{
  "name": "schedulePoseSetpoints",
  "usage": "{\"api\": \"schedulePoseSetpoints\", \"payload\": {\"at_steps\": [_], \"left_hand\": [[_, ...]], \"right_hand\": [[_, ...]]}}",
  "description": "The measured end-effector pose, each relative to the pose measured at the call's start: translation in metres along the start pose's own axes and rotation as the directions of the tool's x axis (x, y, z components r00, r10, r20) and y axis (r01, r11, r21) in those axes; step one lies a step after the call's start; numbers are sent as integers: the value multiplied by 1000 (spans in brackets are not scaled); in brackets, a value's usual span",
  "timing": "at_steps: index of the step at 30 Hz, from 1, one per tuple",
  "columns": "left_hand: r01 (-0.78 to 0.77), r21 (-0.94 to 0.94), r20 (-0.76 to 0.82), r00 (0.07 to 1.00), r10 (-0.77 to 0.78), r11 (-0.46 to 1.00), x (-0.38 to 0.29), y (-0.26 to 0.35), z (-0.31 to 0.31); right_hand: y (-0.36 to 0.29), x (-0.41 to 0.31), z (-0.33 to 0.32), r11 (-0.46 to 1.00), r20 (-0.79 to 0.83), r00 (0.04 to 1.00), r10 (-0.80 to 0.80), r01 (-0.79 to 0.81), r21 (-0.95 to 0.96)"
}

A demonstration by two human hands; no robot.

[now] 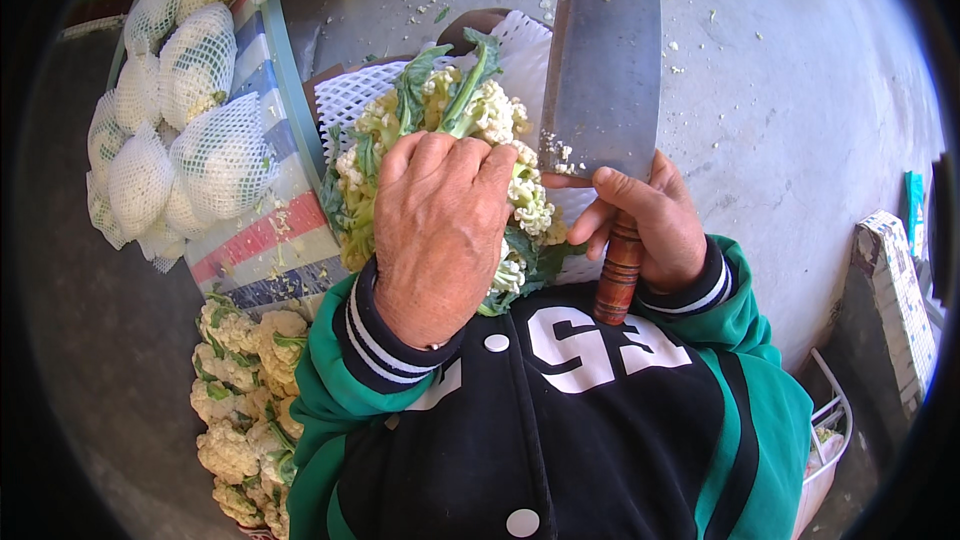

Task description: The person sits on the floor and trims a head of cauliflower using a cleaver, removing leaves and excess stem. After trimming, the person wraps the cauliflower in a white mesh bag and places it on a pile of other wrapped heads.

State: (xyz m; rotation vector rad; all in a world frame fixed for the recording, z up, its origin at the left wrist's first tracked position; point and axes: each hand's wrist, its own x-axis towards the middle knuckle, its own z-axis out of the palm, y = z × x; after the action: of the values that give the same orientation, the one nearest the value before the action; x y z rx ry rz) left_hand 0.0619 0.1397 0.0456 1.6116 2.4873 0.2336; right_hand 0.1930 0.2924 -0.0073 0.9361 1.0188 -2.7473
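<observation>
My left hand (444, 232) rests on top of a cauliflower (491, 116), its fingers bent over the florets. Green leaves stick out around the head, and white foam netting (352, 94) lies beneath it. In my right hand (656, 221) is a cleaver (607, 67), held upright by its turned wooden handle near the blade's base. The broad blade stands beside the cauliflower, apart from it, with small white crumbs stuck near its lower edge. My left thumb is mostly hidden.
Several net-wrapped cauliflowers (202, 67) are piled at the left beside a striped plastic sheet (259, 232). Unwrapped cauliflowers (240, 405) form a heap at lower left. White scraps dot the concrete floor (765, 112). A tiled ledge (896, 300) and white rack (832, 412) stand at right.
</observation>
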Motion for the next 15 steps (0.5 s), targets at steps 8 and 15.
{"api": "schedulePoseSetpoints", "payload": {"at_steps": [8,15], "left_hand": [[2,-13,13,1000,-2,1000,1,0,-1],[5,-7,12,1000,-5,1000,0,-1,0]], "right_hand": [[3,3,2,1000,-9,1000,-6,6,-25],[7,7,3,1000,-17,1000,-10,9,-21]]}}
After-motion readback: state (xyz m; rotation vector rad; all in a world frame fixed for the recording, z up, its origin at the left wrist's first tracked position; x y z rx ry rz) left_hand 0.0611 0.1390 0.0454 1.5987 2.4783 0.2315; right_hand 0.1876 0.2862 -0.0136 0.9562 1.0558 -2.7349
